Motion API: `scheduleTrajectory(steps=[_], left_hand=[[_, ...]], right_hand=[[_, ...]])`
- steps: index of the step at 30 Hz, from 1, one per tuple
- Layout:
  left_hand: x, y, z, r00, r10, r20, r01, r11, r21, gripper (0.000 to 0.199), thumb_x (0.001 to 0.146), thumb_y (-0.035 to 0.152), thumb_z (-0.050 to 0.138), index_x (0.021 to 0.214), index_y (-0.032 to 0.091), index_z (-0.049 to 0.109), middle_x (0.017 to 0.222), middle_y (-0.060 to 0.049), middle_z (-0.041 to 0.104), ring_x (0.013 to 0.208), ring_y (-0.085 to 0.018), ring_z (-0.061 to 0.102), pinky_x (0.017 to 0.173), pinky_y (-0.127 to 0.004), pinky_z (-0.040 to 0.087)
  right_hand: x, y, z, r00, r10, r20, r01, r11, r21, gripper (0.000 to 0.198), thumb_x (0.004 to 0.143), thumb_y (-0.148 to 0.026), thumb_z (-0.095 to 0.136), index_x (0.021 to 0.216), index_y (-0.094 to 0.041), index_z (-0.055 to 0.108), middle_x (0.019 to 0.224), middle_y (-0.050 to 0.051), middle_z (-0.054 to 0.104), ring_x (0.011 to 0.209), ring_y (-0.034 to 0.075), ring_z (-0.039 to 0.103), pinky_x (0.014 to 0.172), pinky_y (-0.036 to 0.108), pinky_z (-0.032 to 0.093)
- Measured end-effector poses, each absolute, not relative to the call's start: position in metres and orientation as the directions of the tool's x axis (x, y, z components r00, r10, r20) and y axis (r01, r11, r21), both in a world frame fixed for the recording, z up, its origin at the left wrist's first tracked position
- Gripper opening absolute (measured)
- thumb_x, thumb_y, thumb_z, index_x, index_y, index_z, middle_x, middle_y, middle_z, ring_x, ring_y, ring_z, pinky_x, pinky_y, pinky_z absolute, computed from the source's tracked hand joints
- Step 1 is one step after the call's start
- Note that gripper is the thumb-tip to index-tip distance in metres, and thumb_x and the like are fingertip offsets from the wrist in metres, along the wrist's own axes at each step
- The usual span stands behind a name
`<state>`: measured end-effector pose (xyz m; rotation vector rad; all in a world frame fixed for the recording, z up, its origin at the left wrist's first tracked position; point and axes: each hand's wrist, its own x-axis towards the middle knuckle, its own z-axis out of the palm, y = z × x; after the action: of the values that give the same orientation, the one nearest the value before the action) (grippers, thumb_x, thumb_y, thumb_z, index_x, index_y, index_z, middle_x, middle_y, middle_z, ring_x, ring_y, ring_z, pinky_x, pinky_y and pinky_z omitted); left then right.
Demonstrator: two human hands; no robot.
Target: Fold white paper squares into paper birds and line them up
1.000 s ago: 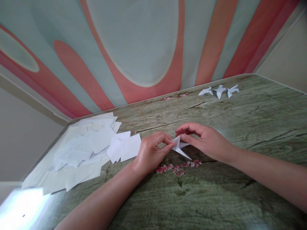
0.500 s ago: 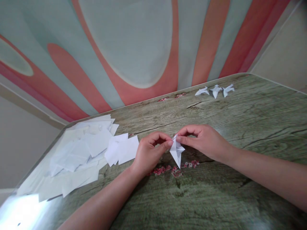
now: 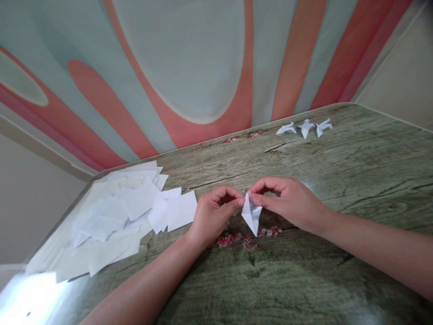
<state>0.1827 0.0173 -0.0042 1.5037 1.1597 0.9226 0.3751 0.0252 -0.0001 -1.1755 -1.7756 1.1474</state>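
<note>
A small piece of folded white paper [image 3: 252, 214] is held between my hands above the wood-patterned tabletop, its sharp point hanging down toward me. My left hand [image 3: 216, 214] pinches its upper left edge between thumb and forefinger. From the other side, my right hand [image 3: 287, 198] grips the top, with the thumb laid over the paper and the fingertips partly hidden behind it. Three folded paper birds, among them a left one [image 3: 286, 128], a middle one [image 3: 306, 128] and a right one [image 3: 324, 127], lie in a row near the table's back edge.
Left of my hands, a few white paper squares [image 3: 182, 210] overlap beside a large, loose pile of paper sheets [image 3: 111, 225]. The wooden-look table [image 3: 291, 280] meets a patterned wall covering [image 3: 182, 58] at the back. A bright glare [image 3: 30, 298] shows at the lower left.
The folded paper has turned slightly, and its side flap now sits closer under my right thumb. Both hands keep their pinch; the whole view has shifted a little.
</note>
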Motion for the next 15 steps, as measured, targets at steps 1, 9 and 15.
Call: scheduleTrajectory(steps=[1,9,15], left_hand=[[0.1833,0.0172,-0.0041,0.250,0.968,-0.002,0.204,-0.051,0.978,0.013,0.080,0.026,0.069,0.079,0.014,0.064,0.071,0.000,0.063,0.065,-0.010,0.055,0.063,-0.021,0.043],[0.1823,0.0230,-0.0055,0.262,0.960,-0.097,0.089,0.077,0.993,0.019,0.077,0.032,0.072,0.082,0.014,0.067,0.073,0.000,0.064,0.067,-0.010,0.056,0.066,-0.021,0.043],[0.1795,0.0242,-0.0066,0.334,0.913,-0.236,0.132,0.202,0.970,0.027,0.071,0.040,0.076,0.074,0.014,0.068,0.068,0.000,0.063,0.062,-0.010,0.054,0.063,-0.022,0.042]], right_hand=[[0.3747,0.0251,-0.0005,-0.338,0.937,0.084,0.305,0.194,-0.932,0.010,0.082,-0.031,0.063,0.082,-0.023,0.070,0.080,-0.001,0.071,0.075,0.014,0.064,0.069,0.026,0.048],[0.3748,0.0277,-0.0030,-0.360,0.929,0.089,0.260,0.191,-0.947,0.011,0.084,-0.031,0.061,0.086,-0.023,0.069,0.082,-0.001,0.071,0.076,0.015,0.063,0.071,0.027,0.048],[0.3753,0.0286,-0.0031,-0.381,0.923,0.049,0.329,0.185,-0.926,0.009,0.082,-0.030,0.065,0.085,-0.024,0.072,0.084,-0.002,0.072,0.079,0.015,0.063,0.070,0.027,0.047]])
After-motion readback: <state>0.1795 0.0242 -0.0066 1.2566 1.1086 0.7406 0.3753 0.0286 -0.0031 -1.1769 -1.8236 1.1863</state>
